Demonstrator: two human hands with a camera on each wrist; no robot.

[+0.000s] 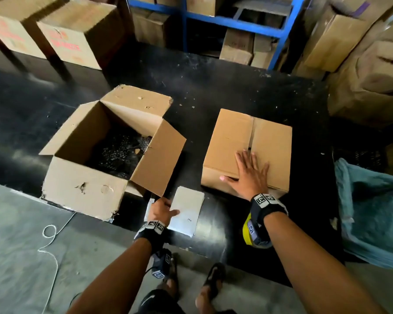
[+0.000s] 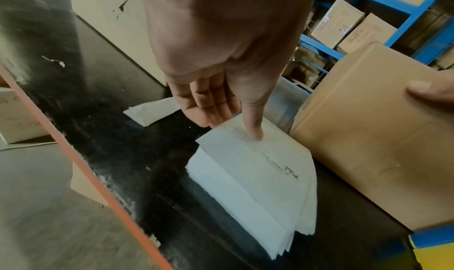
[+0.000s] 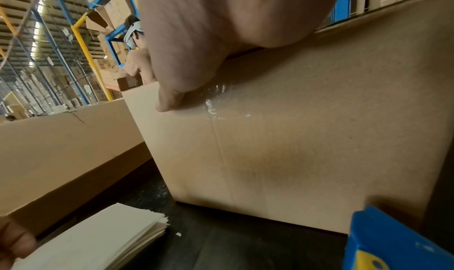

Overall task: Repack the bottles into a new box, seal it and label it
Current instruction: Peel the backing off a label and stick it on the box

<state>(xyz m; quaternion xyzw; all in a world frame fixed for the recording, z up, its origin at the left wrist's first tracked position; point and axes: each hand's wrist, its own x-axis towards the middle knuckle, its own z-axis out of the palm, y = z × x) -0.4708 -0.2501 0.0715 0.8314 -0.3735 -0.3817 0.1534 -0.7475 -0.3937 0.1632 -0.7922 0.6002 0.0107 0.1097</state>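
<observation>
A packer at a warehouse worktop (image 1: 213, 91) reaches for a label while steadying the closed new box (image 1: 232, 141), its flaps shut and clear tape glinting along the seam in the right wrist view. The right hand (image 1: 250, 175) lies flat on the box top, fingers spread wide and straight, thumb at the near edge, gripping nothing. The left hand (image 1: 160, 210) rests on the stack of white labels (image 1: 187, 211) just beside the box; in the left wrist view its thumb presses the top sheet while the fingers (image 2: 209, 107) sit relaxed at the stack's far edge, not yet pinching anything. The old box (image 1: 95, 155), torn and open, stands to the left; no bottles show in it, so they are presumably in the closed carton. Judged from this, labelling is the step in hand: peeling off a single sheet with the thumb, rather than dragging several, and keeping the box pinned so the label goes on flat and square would serve best
</observation>
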